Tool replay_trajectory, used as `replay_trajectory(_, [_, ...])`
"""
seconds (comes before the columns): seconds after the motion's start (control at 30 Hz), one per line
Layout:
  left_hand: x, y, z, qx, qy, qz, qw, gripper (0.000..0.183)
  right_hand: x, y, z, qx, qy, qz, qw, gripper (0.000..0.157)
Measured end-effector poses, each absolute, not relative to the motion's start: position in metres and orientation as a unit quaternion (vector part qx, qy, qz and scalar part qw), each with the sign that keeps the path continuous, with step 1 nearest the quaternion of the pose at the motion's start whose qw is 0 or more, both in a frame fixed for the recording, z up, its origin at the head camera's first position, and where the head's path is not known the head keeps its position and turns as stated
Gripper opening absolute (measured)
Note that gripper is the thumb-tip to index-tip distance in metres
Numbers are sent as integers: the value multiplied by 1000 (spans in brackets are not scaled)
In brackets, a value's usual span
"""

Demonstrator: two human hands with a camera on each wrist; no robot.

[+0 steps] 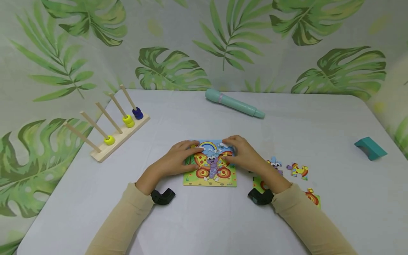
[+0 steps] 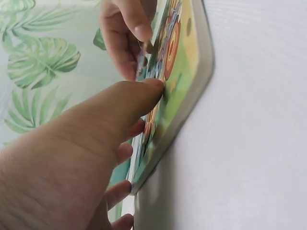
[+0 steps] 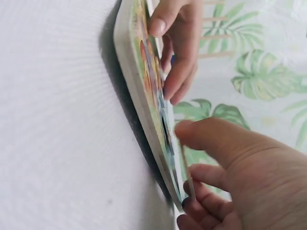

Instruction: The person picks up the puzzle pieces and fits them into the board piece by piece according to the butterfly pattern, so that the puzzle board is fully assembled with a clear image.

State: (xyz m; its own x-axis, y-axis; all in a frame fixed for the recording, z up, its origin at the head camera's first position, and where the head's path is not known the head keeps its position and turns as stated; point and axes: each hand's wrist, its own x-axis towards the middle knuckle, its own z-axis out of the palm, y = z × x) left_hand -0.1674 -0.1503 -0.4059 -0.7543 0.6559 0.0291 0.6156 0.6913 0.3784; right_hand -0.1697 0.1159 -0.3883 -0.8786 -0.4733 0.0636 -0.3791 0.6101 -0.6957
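Observation:
A butterfly jigsaw puzzle board (image 1: 210,180) lies on the table between both hands, a rainbow along its top. My left hand (image 1: 175,159) rests over the board's left side, fingers spread and thumb on its face. In the left wrist view that thumb (image 2: 139,93) touches the board's surface while the other fingers lie beyond it. My right hand (image 1: 243,154) is at the upper right of the board. It pinches a thin puzzle piece (image 3: 187,170) between thumb and fingers, tilted just above the board; the piece's picture is mostly hidden.
Several loose puzzle pieces (image 1: 298,171) lie right of the board, partly under my right forearm. A wooden peg stand (image 1: 127,136) with yellow and blue rings stands at the left. A pale green microphone-shaped object (image 1: 236,103) lies behind; a teal arch block (image 1: 371,148) sits far right.

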Motion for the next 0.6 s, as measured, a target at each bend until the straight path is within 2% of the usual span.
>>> replay_trajectory(0.17, [-169, -141, -401, 357, 915, 182, 43, 56, -174, 118, -394, -247, 899, -354, 76, 55])
replay_trajectory(0.4, [-164, -129, -395, 337, 921, 179, 75, 64, -179, 117, -399, -261, 899, -343, 80, 53])
replay_trajectory(0.6, [-166, -124, -398, 384, 915, 124, 20, 62, -181, 118, -400, -261, 899, -343, 84, 51])
